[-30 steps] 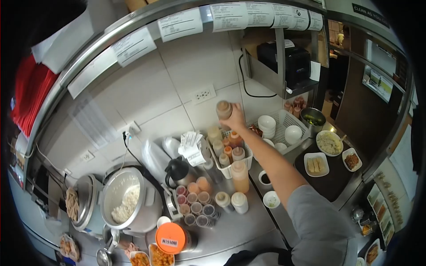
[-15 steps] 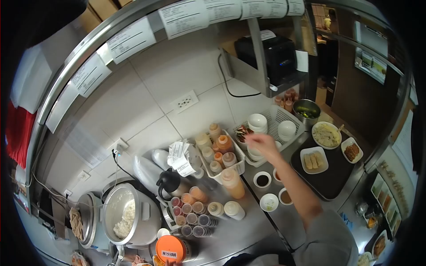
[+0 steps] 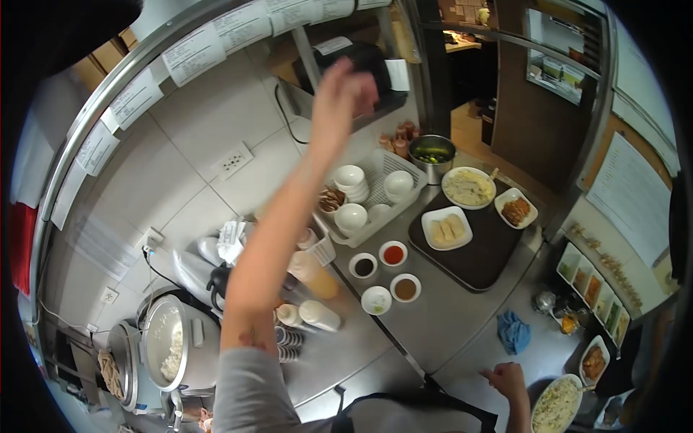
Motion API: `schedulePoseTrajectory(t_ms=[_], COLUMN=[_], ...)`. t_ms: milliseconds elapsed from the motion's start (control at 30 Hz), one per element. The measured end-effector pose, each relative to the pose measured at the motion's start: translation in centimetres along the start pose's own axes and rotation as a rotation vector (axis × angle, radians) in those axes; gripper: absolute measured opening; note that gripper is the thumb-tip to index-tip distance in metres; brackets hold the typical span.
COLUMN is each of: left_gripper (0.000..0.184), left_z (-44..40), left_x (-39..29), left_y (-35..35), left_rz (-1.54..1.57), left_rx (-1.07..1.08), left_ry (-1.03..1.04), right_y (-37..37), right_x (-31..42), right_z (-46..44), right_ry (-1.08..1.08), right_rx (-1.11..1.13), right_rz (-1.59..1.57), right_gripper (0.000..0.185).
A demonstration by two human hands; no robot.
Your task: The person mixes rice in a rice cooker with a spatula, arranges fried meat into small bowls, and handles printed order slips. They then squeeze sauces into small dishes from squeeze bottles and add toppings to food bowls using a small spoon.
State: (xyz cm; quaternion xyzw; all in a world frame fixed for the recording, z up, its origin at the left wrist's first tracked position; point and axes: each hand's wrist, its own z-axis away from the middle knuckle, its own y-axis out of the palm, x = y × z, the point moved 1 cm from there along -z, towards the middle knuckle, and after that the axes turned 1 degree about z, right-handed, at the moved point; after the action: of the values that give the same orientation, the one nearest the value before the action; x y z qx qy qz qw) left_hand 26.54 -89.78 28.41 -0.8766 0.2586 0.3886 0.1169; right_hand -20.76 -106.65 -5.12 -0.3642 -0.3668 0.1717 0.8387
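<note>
My left hand (image 3: 346,97), blurred by motion, is raised in front of the black printer (image 3: 368,68); whether its fingers hold anything cannot be made out. Down at the lower right, my right hand (image 3: 507,379) is curled with nothing visible in it, between the blue cloth (image 3: 513,332) and a large white dish of food (image 3: 556,405). Beyond my left arm stands a grey basket (image 3: 382,225) with white bowls. Small bowls of dark sauce (image 3: 363,266), red sauce (image 3: 393,254), brown sauce (image 3: 406,289) and green bits (image 3: 376,301) sit on the steel counter.
A dark tray (image 3: 476,263) bears a plate of pale rolls (image 3: 447,231). Behind it are a pale mash bowl (image 3: 469,189) and a metal pot (image 3: 432,157). Squeeze bottles (image 3: 320,315) and a rice cooker (image 3: 189,353) stand left. Paper slips (image 3: 193,54) hang above.
The view has swung right. The right hand, which held a brown bottle up, has let it go in the bottle basket and drawn back low. The left hand has risen from the orange lid to the printer.
</note>
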Motion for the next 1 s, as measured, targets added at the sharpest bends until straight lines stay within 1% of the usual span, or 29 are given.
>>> schedulePoseTrajectory(t_ms=[33, 67, 100, 133, 167, 233, 267, 300, 333, 367, 400, 433, 467, 500, 533, 567, 600, 633, 667, 733, 767, 833, 867, 900, 933, 1000], left_gripper=[0.074, 0.082, 0.077, 0.072, 0.064, 0.048, 0.026, 0.031, 0.029, 0.028, 0.028, 0.029, 0.032, 0.037, 0.043, 0.045, 0.046, 0.048, 0.049, 0.052, 0.051, 0.049, 0.049, 0.049, 0.049, 0.051], left_z=[-4.8, -9.2, -14.4, -17.5, -17.6, -16.6, -10.9, -6.4, -2.6, 4.2, 10.7, 16.7, 22.4, 27.5, 32.0, 35.9, 39.4, 41.8, 43.3, 45.2, 45.7, 44.5, 44.4, 44.5, 44.7, 45.7], left_x=[0.6, 0.8, 1.9, 3.2, 3.8, 4.4, 3.0, 4.3, 7.5, 8.5, 11.1, 11.8, 12.4, 13.4, 14.2, 14.6, 14.8, 14.7, 14.6, 13.6, 13.2, 12.0, 12.3, 12.8, 13.4, 15.1], left_y=[0.0, 0.1, -1.9, -3.6, -3.1, -2.4, 1.8, 3.9, 4.5, 7.6, 9.4, 10.9, 12.4, 13.5, 14.4, 14.9, 15.2, 15.2, 14.9, 13.5, 13.0, 12.7, 12.4, 12.1, 11.8, 11.7], left_rz=[0.061, 0.112, 0.201, 0.286, 0.277, 0.249, 0.077, -0.047, -0.463, -0.403, -0.335, -0.237, -0.096, 0.048, 0.187, 0.2, 0.209, 0.212, 0.152, 0.016, -0.014, -0.078, 0.035, 0.148, 0.258, 0.239], left_rx=[-0.056, -0.215, -0.262, -0.313, -0.308, -0.313, -0.328, -0.26, -0.216, -0.174, -0.134, -0.056, -0.067, -0.098, -0.13, -0.099, -0.077, -0.073, 0.006, 0.116, 0.133, 0.165, 0.153, 0.136, 0.109, 0.115], left_ry=[-0.076, -0.095, -0.093, -0.096, -0.034, 0.09, 0.059, 0.081, 0.09, -0.086, -0.029, -0.197, -0.442, -0.545, -0.649, -0.687, -0.718, -0.738, -0.781, -0.853, -0.867, -0.891, -0.896, -0.898, -0.9, -0.912], right_y=[0.0, 1.0, 2.8, 3.8, 1.7, 1.6, 1.5, 0.8, 0.8, 1.2, 0.6, 0.5, -0.4, -2.3, -2.6, -4.0, -4.3, -4.4, -4.5, -3.8, -3.4, -3.7, -4.0, -4.6, -4.6, -3.4], right_x=[-0.3, -1.4, -3.1, -4.2, -2.0, -3.1, -3.6, -3.8, -4.9, -6.5, -7.1, -8.0, -7.7, -6.4, -7.2, -6.9, -8.0, -8.7, -9.3, -10.4, -10.8, -10.3, -9.9, -9.0, -9.6, -11.2], right_z=[1.0, 1.5, 2.1, 2.7, 4.3, 4.5, 4.2, 3.6, 2.1, 0.4, -1.5, -4.2, -5.7, -6.5, -8.2, -8.6, -9.8, -10.4, -10.9, -11.9, -12.6, -13.5, -13.7, -13.5, -14.4, -16.4], right_ry=[0.103, 0.008, -0.086, -0.18, -0.156, -0.153, -0.159, -0.172, -0.199, -0.213, -0.239, -0.312, -0.324, -0.297, -0.29, -0.286, -0.25, -0.187, -0.148, -0.048, -0.019, -0.103, -0.148, -0.222, -0.194, -0.153], right_rx=[0.085, -0.022, -0.123, -0.216, -0.167, -0.254, -0.299, -0.325, -0.421, -0.518, -0.562, -0.665, -0.734, -0.704, -0.818, -0.851, -0.919, -0.98, -1.035, -0.983, -0.954, -1.05, -1.1, -1.123, -1.047, -0.872], right_rz=[-0.164, -0.143, -0.117, -0.089, -0.135, -0.237, -0.287, -0.267, -0.233, -0.201, -0.239, -0.241, -0.17, -0.107, -0.053, -0.022, 0.043, 0.098, 0.157, 0.239, 0.275, 0.233, 0.207, 0.246, 0.315, 0.454], right_gripper=[0.034, 0.033, 0.031, 0.03, 0.027, 0.027, 0.027, 0.029, 0.03, 0.03, 0.032, 0.031, 0.033, 0.039, 0.044, 0.049, 0.055, 0.058, 0.061, 0.064, 0.066, 0.068, 0.069, 0.069, 0.07, 0.07])
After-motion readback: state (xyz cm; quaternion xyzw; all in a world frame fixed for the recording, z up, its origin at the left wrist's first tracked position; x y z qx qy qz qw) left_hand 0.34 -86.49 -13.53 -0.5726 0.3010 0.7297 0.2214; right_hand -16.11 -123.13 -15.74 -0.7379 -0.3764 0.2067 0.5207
